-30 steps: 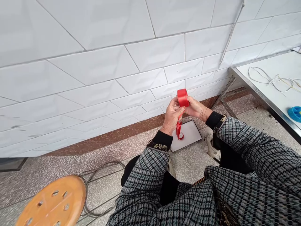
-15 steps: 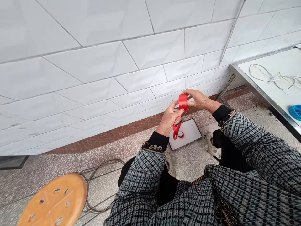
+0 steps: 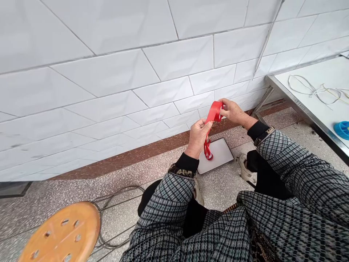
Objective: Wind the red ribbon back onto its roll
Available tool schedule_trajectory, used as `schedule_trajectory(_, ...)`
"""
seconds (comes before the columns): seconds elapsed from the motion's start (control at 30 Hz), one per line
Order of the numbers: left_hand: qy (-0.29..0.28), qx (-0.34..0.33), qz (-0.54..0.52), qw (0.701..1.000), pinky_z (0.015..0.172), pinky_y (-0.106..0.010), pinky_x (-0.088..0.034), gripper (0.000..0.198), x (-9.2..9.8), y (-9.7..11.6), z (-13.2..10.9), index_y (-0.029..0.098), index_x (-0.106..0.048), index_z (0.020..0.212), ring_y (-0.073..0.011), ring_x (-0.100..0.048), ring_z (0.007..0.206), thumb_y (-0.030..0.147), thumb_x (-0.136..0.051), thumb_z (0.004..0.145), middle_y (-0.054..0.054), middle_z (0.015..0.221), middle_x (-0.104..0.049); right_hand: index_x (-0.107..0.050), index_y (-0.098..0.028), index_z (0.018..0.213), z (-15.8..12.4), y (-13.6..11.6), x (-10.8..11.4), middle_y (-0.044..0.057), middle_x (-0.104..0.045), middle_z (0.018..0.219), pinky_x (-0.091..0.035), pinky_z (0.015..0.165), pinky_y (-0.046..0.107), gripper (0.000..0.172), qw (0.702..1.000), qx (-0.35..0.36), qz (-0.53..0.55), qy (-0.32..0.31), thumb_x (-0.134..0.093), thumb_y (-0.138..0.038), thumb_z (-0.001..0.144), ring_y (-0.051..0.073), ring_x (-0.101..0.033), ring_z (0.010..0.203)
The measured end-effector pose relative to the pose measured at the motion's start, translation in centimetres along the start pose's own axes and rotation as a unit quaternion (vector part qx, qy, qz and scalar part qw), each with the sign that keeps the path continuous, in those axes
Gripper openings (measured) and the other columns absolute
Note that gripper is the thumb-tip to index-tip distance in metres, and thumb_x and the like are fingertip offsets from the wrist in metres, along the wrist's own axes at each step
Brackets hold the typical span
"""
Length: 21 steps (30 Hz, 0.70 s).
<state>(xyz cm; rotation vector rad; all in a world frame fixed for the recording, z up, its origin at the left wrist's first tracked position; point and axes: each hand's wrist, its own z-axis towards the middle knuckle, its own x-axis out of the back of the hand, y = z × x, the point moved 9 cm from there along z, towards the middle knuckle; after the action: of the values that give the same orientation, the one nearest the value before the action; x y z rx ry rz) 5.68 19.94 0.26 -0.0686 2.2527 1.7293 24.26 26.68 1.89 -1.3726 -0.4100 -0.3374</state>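
Between my two hands is a roll of red ribbon [image 3: 215,110], held up above the floor near the wall. My right hand [image 3: 230,110] grips the roll from its right side, with the fingers at its rim and core. My left hand [image 3: 198,137] pinches the red strip that comes off the roll, close to its lower left. Below my left hand, loose ribbon [image 3: 207,146] hangs down in loops. A small round piece of red with a pale middle [image 3: 209,157] shows at the lower end, over a shallow white tray [image 3: 222,152] on the floor.
An orange round stool seat [image 3: 61,233] with slots and wire legs stands at the lower left. At the right is a metal-edged white table [image 3: 302,82] with white cords [image 3: 316,91] and a blue plastic item [image 3: 342,130]. A tiled wall [image 3: 131,76] rises in front.
My right hand has moved slightly up and right with the roll, and the roll has tilted. A longer stretch of ribbon now spans from it to my left hand.
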Motion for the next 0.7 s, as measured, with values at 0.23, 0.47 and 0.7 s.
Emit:
schedule_trajectory(0.23, -0.077, -0.004, -0.053, 0.996, 0.046, -0.023, -0.027, 0.045, -1.2, -0.3, 0.1, 0.020, -0.065, 0.081, -0.0055, -0.035, 0.043, 0.057, -0.090, 0.077, 0.009, 0.052, -0.044, -0.064, -0.021, 0.101, -0.5, 0.5, -0.5, 0.002, -0.069, 0.087, -0.063, 0.073, 0.033, 0.025, 0.981, -0.122, 0.152, 0.001, -0.071, -0.027, 0.077, 0.019, -0.066, 0.078)
schedule_trajectory(0.47, -0.087, -0.005, -0.031, 0.996, 0.055, -0.025, -0.033, 0.046, -1.7, -1.1, 0.3, 0.018, -0.071, 0.081, -0.0067, -0.036, 0.048, 0.061, -0.086, 0.082, 0.007, 0.052, -0.044, -0.069, -0.018, 0.093, -1.9, -0.6, -2.8, 0.005, -0.074, 0.085, -0.066, 0.075, 0.031, 0.016, 0.932, -0.198, 0.303, -0.033, -0.072, -0.028, 0.081, 0.019, -0.070, 0.082)
schedule_trajectory(0.7, -0.074, -0.014, -0.004, 0.997, 0.056, -0.027, -0.032, 0.048, -1.6, -1.4, 0.7, 0.018, -0.071, 0.078, -0.0078, -0.035, 0.048, 0.065, -0.085, 0.081, 0.006, 0.051, -0.043, -0.069, -0.016, 0.086, -2.7, -0.3, -4.6, 0.008, -0.076, 0.078, -0.065, 0.073, 0.030, 0.014, 0.892, -0.248, 0.372, -0.074, -0.074, -0.028, 0.090, 0.018, -0.070, 0.070)
